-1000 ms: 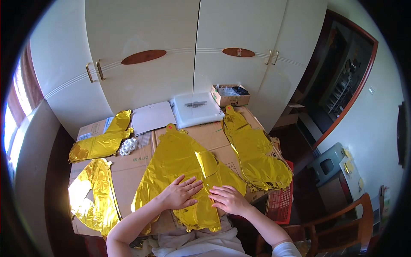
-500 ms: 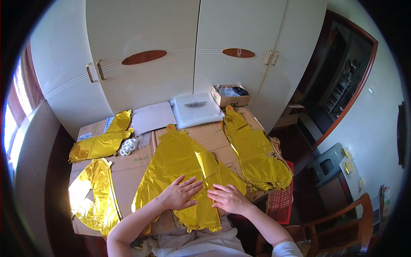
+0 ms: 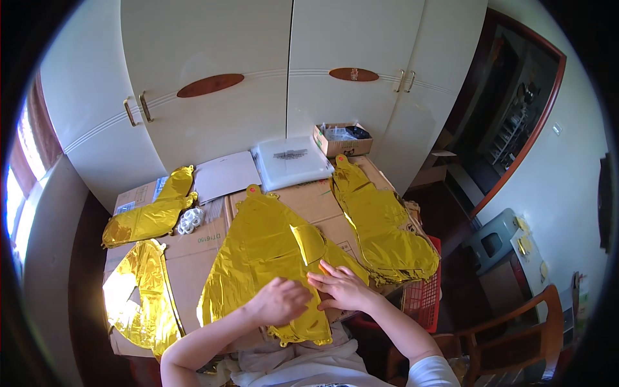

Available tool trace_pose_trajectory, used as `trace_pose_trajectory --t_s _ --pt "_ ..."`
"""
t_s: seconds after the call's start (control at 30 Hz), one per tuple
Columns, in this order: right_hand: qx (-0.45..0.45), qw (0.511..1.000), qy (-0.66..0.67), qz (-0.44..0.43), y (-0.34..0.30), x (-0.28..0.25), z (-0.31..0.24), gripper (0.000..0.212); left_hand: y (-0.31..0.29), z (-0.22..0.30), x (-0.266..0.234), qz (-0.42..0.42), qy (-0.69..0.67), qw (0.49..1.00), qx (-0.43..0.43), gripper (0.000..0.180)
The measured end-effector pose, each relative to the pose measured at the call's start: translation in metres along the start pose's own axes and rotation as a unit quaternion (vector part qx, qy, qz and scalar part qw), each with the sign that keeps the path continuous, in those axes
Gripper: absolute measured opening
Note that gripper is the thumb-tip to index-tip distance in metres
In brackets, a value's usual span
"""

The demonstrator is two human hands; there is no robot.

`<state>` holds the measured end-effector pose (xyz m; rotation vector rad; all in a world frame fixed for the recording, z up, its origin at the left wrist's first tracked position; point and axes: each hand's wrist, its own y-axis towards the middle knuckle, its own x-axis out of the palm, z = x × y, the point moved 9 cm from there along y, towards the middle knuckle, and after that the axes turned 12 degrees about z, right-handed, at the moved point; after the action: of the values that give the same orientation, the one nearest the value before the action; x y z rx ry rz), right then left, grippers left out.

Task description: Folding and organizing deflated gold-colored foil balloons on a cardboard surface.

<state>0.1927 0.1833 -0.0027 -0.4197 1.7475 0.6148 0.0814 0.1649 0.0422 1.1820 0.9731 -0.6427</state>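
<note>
A large flat gold foil balloon (image 3: 248, 238) lies on the cardboard-covered table in front of me, with a small round tab at its far tip and a folded-over flap (image 3: 308, 244) near its middle. My left hand (image 3: 282, 301) is over its near part, fingers curled in; their tips, and anything in them, are hidden. Close by on the right, my right hand (image 3: 342, 288) rests with fingers stretched out across the foil, pointing left. A small orange bit shows by its fingertips. The two hands are slightly apart.
More flat gold foil balloons lie at the right (image 3: 380, 226), near left (image 3: 155, 284) and far left (image 3: 151, 216). White rings (image 3: 189, 221), a stack of clear plastic sheets (image 3: 293, 164) and a small carton (image 3: 343, 139) sit farther back. A red basket (image 3: 425, 303) and wooden chair (image 3: 516, 329) stand right.
My left hand has gone from flat on the foil to curled and sits slightly nearer me. My right hand's fingers have shifted a little toward the flap. The view has tilted slightly.
</note>
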Motion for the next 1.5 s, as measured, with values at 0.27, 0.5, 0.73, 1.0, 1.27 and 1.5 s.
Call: trace_pose_trajectory --t_s 0.27,0.5,0.73,1.0,1.27,1.5 --pt "0.002 1.000 0.007 -0.011 -0.001 0.002 0.000 0.075 0.008 0.017 0.015 0.002 0.008 0.999 0.034 0.028" --pt "-0.004 1.000 0.005 -0.020 -0.002 0.002 -0.001 0.085 0.012 0.013 0.011 0.004 0.025 0.999 0.029 0.031" --pt "-0.014 1.000 0.006 0.005 -0.005 0.000 -0.003 0.087 0.009 0.012 0.014 0.005 0.031 0.999 0.041 0.031" --pt "-0.097 0.988 0.091 0.072 -0.049 -0.023 -0.040 0.055 0.002 0.006 0.023 -0.001 0.013 1.000 0.026 0.035" --pt "-0.150 0.964 -0.018 0.219 -0.065 -0.018 -0.053 0.027 0.000 0.004 0.029 -0.015 0.013 1.000 0.014 0.041" --pt "-0.155 0.951 0.005 0.266 -0.076 -0.023 -0.057 0.017 0.000 0.003 0.030 -0.028 0.011 0.999 0.014 0.042"
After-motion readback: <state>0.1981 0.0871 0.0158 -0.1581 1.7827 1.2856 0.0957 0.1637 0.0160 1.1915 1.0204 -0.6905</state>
